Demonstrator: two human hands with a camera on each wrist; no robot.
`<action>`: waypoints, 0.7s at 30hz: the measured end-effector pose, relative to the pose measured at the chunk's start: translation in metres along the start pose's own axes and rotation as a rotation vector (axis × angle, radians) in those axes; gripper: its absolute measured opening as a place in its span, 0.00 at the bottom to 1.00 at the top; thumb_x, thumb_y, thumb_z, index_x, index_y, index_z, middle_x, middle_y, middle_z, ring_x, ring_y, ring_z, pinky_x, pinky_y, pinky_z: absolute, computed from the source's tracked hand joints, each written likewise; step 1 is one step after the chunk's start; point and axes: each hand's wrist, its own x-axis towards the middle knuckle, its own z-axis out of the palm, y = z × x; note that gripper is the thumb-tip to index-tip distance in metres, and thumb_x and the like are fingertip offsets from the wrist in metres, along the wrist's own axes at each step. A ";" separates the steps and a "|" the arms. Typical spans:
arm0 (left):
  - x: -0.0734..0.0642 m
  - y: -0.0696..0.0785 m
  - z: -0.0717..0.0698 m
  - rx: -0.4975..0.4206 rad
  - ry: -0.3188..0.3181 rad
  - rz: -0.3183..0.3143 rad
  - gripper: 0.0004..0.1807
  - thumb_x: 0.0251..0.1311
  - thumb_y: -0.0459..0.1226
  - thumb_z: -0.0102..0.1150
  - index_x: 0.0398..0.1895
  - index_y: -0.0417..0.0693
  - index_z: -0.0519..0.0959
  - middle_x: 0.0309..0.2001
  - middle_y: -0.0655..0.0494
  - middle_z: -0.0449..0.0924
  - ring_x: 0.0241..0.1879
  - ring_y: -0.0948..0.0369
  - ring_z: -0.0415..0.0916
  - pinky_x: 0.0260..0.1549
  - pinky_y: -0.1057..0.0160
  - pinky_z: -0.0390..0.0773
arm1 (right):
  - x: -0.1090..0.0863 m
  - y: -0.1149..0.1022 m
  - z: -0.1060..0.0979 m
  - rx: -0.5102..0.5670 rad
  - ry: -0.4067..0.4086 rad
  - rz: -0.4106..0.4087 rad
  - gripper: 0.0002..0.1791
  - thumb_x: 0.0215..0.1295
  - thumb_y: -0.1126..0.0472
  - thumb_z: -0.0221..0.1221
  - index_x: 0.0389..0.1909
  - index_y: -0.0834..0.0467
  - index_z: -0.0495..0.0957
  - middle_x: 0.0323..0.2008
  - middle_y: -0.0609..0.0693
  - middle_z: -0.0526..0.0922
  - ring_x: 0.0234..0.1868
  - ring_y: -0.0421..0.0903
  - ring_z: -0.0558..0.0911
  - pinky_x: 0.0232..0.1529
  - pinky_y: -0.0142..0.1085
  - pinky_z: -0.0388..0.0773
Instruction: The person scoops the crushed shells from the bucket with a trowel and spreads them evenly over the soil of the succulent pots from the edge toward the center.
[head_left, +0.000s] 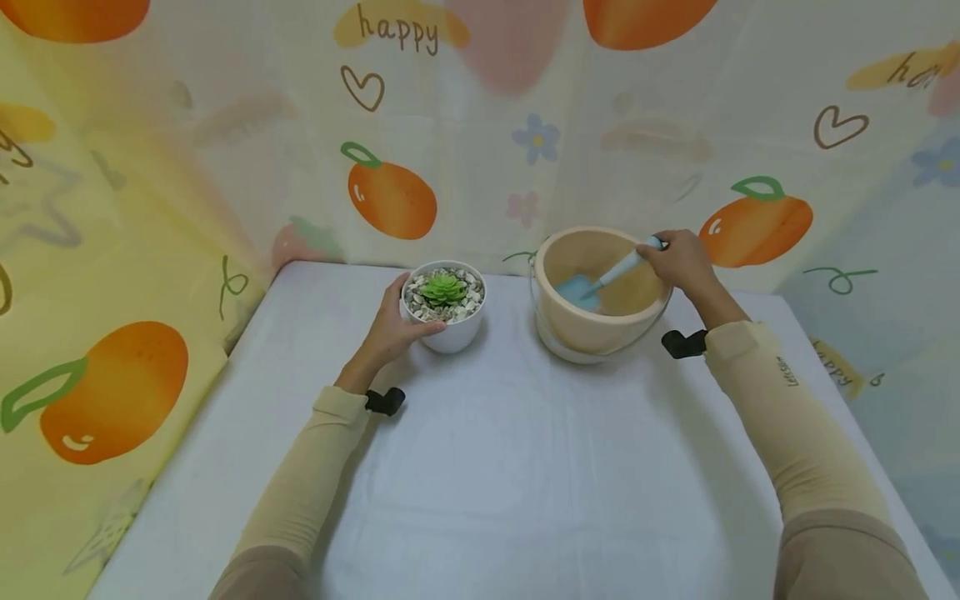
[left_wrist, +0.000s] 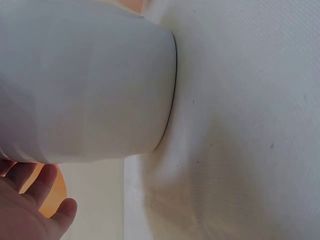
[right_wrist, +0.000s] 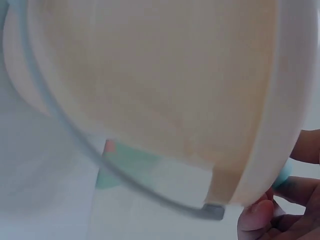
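A white pot with a green succulent set in pale pebbles stands upright on the table. My left hand holds it from the left, thumb across the front below the rim. In the left wrist view the pot's smooth side fills the upper left, and a few fingers show beneath it. To the right is a cream bucket. My right hand, over its right rim, grips the handle of a light blue toy shovel, whose blade is inside the bucket.
A thin bail handle hangs down the bucket's outside. The table has a white cover. Behind and at both sides hangs a printed cloth with oranges, hearts and flowers, close behind the pot and the bucket.
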 end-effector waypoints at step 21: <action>0.000 0.010 -0.010 0.071 -0.051 -0.006 0.62 0.46 0.51 0.75 0.78 0.49 0.43 0.77 0.45 0.47 0.76 0.49 0.46 0.73 0.41 0.49 | -0.025 0.034 -0.009 0.259 0.074 0.034 0.43 0.71 0.33 0.39 0.68 0.66 0.65 0.58 0.67 0.72 0.54 0.60 0.74 0.52 0.41 0.78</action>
